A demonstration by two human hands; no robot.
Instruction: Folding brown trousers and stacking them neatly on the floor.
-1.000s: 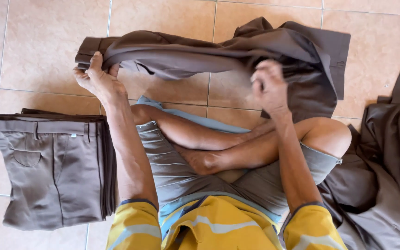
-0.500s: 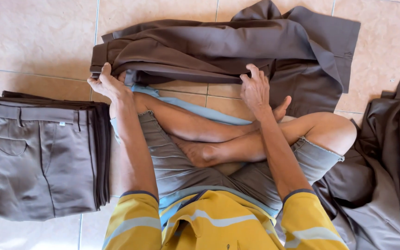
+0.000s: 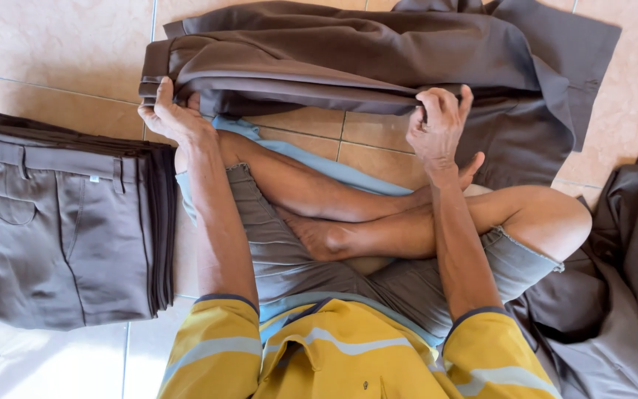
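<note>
Brown trousers are lying across the tiled floor at twelve o'clock from our crossed legs, partly folded, with loose cloth spreading toward two o'clock. We are pinching the near folded edge at both ends: left hand clenched on the waistband end at ten o'clock, right hand clenched on the fold at one o'clock. Both grips are grasping cloth, none released. In our judgement, the fold is going well only if we are holding both ends level and taut, so the layers are lining up edge to edge without a ridge in the middle. The folded stack of matching trousers is sitting at nine o'clock, just beside our left knee. More brown garments are bunching at three o'clock.
</note>
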